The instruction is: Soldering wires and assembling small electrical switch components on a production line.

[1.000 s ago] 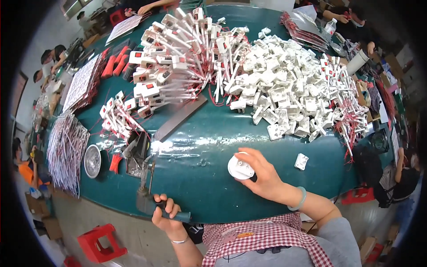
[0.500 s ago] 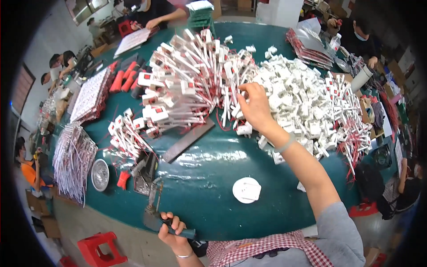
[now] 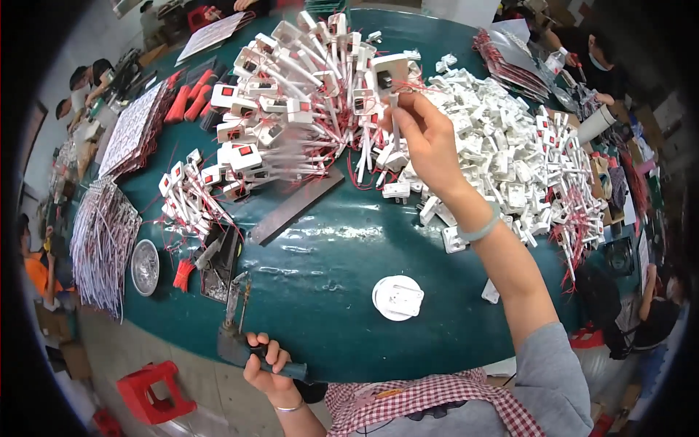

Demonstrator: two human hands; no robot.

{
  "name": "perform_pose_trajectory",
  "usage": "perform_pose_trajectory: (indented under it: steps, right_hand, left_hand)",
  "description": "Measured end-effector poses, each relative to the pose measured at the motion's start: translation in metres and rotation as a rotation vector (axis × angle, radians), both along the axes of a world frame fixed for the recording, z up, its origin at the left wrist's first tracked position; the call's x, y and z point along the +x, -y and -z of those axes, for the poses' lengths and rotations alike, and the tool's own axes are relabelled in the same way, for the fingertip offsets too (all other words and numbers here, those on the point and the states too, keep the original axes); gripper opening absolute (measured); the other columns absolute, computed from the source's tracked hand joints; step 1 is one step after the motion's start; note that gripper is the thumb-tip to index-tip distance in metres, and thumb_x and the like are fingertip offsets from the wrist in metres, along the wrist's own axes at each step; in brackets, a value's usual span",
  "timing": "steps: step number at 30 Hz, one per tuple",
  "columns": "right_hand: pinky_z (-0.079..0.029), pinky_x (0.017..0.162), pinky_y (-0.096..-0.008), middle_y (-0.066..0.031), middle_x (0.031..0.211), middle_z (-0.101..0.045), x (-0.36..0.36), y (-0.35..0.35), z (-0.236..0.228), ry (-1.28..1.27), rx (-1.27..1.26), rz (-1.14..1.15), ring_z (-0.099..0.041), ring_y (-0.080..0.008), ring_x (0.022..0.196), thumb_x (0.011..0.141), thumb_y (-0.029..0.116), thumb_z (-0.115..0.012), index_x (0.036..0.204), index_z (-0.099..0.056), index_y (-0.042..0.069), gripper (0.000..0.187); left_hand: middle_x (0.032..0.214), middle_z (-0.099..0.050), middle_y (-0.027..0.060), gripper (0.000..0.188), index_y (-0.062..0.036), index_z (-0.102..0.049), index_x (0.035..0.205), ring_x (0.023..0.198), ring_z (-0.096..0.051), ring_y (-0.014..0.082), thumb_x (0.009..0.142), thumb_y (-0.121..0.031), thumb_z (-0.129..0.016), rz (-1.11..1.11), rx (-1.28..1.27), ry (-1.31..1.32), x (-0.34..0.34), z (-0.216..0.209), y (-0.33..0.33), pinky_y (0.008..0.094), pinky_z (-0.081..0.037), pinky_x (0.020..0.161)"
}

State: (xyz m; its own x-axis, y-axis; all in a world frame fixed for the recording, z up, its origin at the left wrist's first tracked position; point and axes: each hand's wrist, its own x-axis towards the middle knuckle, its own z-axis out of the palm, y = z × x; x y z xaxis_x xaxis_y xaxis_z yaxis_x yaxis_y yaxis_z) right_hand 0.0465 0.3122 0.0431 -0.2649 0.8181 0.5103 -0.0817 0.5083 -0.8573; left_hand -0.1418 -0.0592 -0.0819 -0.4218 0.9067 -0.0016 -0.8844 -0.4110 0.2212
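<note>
My left hand [image 3: 273, 368] is wrapped round the blue-green handle of what looks like a soldering gun [image 3: 234, 342], its thin metal tip pointing up over the table's near edge. Further off, my right hand [image 3: 429, 138] pinches the narrow white stem of a switch housing [image 3: 392, 69] and holds it up, red wires trailing at its side. Behind it spreads a big heap of white switch housings with stems and red wires [image 3: 291, 109]. To its right lies a pile of bare white plastic pieces [image 3: 495, 153]. A round white holder [image 3: 397, 297] with a flat white piece on it sits before me.
A dark metal bar [image 3: 298, 207] lies left of centre. Near it are a small tray [image 3: 218, 280], a metal bowl [image 3: 145, 267] and bundled red wires [image 3: 183, 274]. Stacked white panels [image 3: 135, 131] stand at the left. Co-workers sit around; a red stool [image 3: 154, 392] is below.
My right hand has lifted a switch housing by its stem out of the heap's edge. The view has shifted slightly; my left hand keeps its grip on the soldering gun.
</note>
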Motion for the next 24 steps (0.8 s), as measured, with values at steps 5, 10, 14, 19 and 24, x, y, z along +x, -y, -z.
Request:
perform_pose_trajectory:
  steps: [5,10,14,19,24]
  right_hand:
    - [-0.048,0.065,-0.0256,-0.0073,0.087,-0.062,0.058,0.061,-0.028,0.322,0.008,-0.097,-0.058,-0.0116,0.07,0.094,0.002,-0.053,0.111,-0.06,-0.003,0.019]
    - [-0.049,0.065,-0.0249,-0.0074,0.089,-0.063,0.11,0.128,-0.025,0.351,-0.191,-0.197,-0.059,-0.0107,0.073,0.093,0.002,-0.055,0.118,-0.06,0.0,0.026]
    - [-0.049,0.065,-0.0257,-0.008,0.089,-0.064,0.139,0.17,-0.019,0.447,-0.25,-0.221,-0.06,-0.0126,0.073,0.089,0.0,-0.058,0.114,-0.063,0.0,0.025]
    - [-0.048,0.059,-0.0296,-0.0096,0.081,-0.064,0.158,0.197,-0.003,0.504,-0.11,-0.318,-0.062,-0.0184,0.07,0.084,-0.003,-0.062,0.102,-0.069,0.0,0.019]
    - [-0.049,0.06,-0.0307,-0.0106,0.083,-0.065,0.166,0.213,0.004,0.482,-0.179,-0.368,-0.063,-0.02,0.071,0.084,-0.002,-0.063,0.099,-0.069,0.0,0.016]
  left_hand:
    - [0.111,-0.054,0.0156,0.032,-0.0006,-0.046,0.112,0.072,-0.051,0.017,0.085,-0.003,-0.063,-0.05,-0.121,0.007,0.009,-0.004,-0.001,0.0264,-0.047,0.054]
    - [0.112,-0.057,0.0159,0.033,0.0017,-0.051,0.113,0.075,-0.055,0.0184,0.083,-0.001,-0.064,-0.001,-0.22,-0.306,0.04,-0.041,0.0,0.027,-0.045,0.052]
    - [0.113,-0.059,0.0154,0.038,0.0023,-0.053,0.119,0.081,-0.06,0.0186,0.083,0.002,-0.063,-0.06,-0.252,-0.651,0.088,-0.089,-0.021,0.0274,-0.049,0.055]
    - [0.108,-0.065,0.0121,0.042,0.0018,-0.055,0.124,0.091,-0.066,0.0191,0.084,0.004,-0.067,-0.147,-0.485,-0.776,0.144,-0.108,-0.059,0.029,-0.056,0.071]
    - [0.102,-0.068,0.0075,0.038,0.0004,-0.061,0.115,0.092,-0.066,0.014,0.08,0.001,-0.076,-0.119,-0.489,-0.991,0.161,-0.098,-0.062,0.0259,-0.051,0.078]
